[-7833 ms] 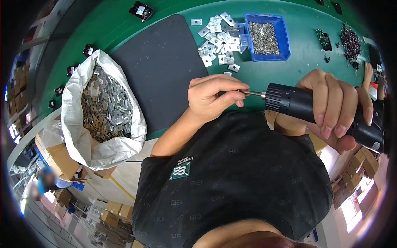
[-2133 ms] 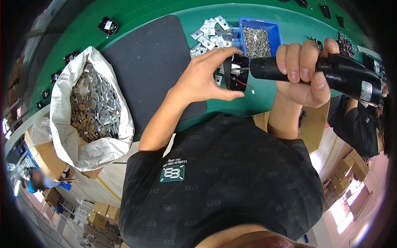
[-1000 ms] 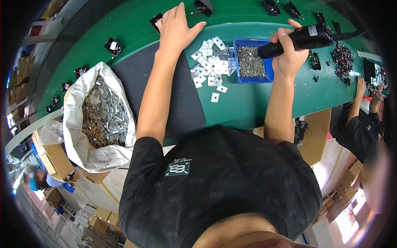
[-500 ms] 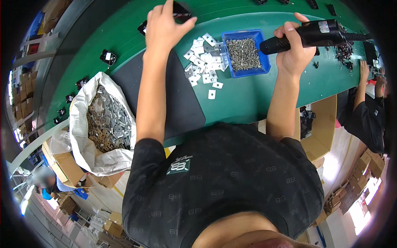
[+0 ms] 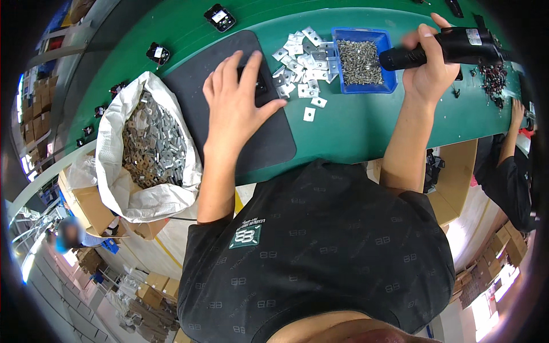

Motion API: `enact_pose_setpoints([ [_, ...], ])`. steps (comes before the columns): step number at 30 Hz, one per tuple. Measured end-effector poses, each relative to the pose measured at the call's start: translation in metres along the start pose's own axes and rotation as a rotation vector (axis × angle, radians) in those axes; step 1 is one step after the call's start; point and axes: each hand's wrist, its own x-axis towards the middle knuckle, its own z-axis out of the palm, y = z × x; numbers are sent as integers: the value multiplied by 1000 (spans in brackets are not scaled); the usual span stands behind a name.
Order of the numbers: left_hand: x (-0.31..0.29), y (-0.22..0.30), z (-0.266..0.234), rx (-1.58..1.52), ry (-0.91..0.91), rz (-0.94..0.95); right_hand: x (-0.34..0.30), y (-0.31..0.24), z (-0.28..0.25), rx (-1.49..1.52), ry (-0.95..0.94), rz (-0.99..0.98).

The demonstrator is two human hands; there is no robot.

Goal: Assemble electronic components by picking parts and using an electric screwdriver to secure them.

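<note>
My left hand (image 5: 234, 100) is over the black mat (image 5: 271, 134). Its fingers and thumb straddle a small black plastic housing (image 5: 261, 84), partly hidden beneath them. My right hand (image 5: 429, 68) grips a black powered screwdriver (image 5: 466, 47), whose ribbed front end (image 5: 397, 59) points left, beside the rim of a blue bin (image 5: 369, 89). Many small silver screws (image 5: 360, 63) fill the bin. Between the mat and the bin lies a loose pile of flat metal plates with holes (image 5: 306, 66).
A white sack of metal brackets (image 5: 151, 146) stands left of the mat. Black housings (image 5: 220, 18) sit along the green surface beyond. Dark small parts (image 5: 493, 83) lie at the right, near another person's arm (image 5: 512, 128). An open cardboard box (image 5: 454, 183) is below the table edge.
My left hand has come down from the far side onto the mat with the black housing. The view has shifted a little; my right hand still holds the screwdriver by the bin.
</note>
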Motion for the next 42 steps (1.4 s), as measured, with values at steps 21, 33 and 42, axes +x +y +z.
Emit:
enact_pose_setpoints([
  [21, 5, 6, 34, 184, -66, 141, -14, -22, 24, 51, 32, 70],
  [33, 3, -39, 3, -253, 183, -144, -8, -12, 2, 48, 8, 89],
  [42, -2, -40, 10, -260, 199, -76, -5, -8, 4, 137, -69, 106],
])
